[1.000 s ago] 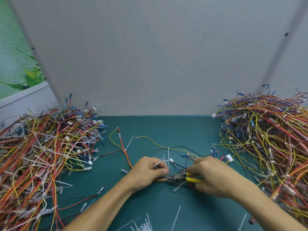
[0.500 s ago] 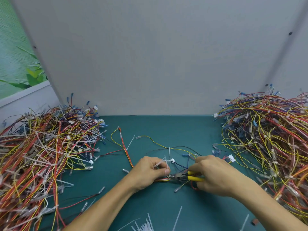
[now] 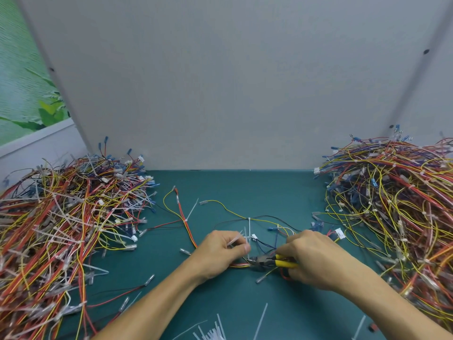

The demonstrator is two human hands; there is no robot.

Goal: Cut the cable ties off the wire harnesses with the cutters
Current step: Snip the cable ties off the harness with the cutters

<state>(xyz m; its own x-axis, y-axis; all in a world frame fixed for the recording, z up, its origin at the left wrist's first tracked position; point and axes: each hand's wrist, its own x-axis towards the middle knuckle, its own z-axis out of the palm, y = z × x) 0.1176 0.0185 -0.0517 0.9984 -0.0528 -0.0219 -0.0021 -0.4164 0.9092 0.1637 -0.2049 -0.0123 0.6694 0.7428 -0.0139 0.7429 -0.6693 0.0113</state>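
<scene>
While the left hand [image 3: 220,251] grips a wire harness [image 3: 239,265] with curled fingers in the middle of the green counter [image 3: 245,190], the right hand [image 3: 316,261] is closed around the yellow handles of the cutters [image 3: 267,261], whose dark tip points left and reaches the harness just beside the left hand. A white cable tie [image 3: 249,228] stands up from the harness just behind the left hand. One left pile [image 3: 68,217] and one right pile [image 3: 397,204] of harnesses lie at the sides, and loose cut ties [image 3: 210,333] lie at the near edge.
</scene>
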